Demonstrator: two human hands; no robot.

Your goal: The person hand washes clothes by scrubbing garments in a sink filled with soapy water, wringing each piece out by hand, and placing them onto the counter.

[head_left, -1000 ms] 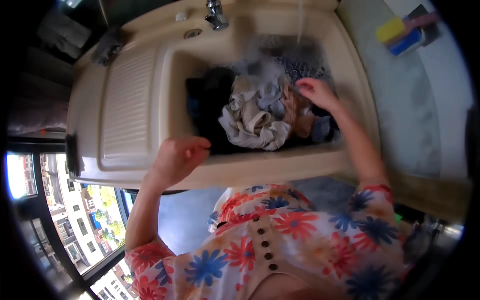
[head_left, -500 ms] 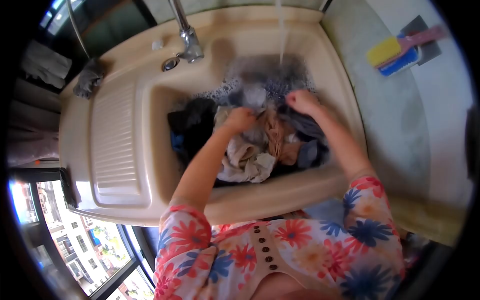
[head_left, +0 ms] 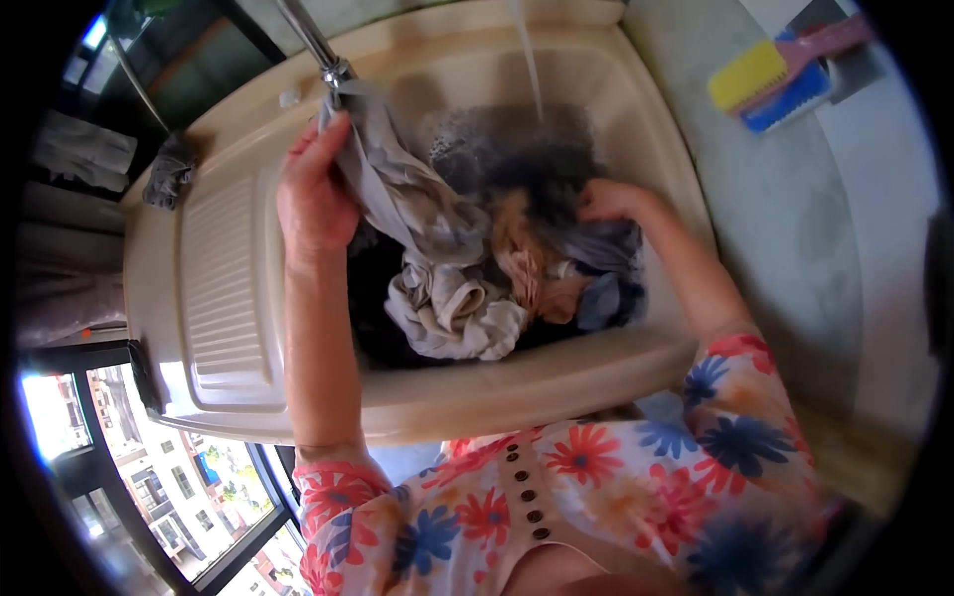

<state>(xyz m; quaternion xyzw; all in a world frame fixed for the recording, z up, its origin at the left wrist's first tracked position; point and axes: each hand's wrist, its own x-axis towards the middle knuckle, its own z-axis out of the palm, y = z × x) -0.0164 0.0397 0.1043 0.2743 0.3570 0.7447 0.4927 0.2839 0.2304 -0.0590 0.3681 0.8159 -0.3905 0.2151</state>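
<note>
My left hand [head_left: 320, 199] is raised over the left rim of the sink, its fingers closed round one end of a light grey-beige garment [head_left: 402, 174]. From there the wet cloth hangs slantwise down to a crumpled beige heap at the basin's middle. At the right side of the basin, my right hand [head_left: 608, 202] is closed on a dark grey garment [head_left: 601, 241] at the water's edge. A tan garment [head_left: 527, 268] lies bunched between the two. Black clothes show around and under the beige heap.
Water [head_left: 529, 60] runs into the back of the cream sink [head_left: 686, 149], where suds float. A metal faucet [head_left: 323, 45] stands behind my left hand. The ribbed washboard [head_left: 227, 288] is at left, with a grey rag [head_left: 171, 171] beyond. Brushes [head_left: 770, 79] lie on the right ledge.
My left hand has moved up and left, lifting one end of the beige garment out of the pile. My right hand stays near the same spot, on the dark cloth.
</note>
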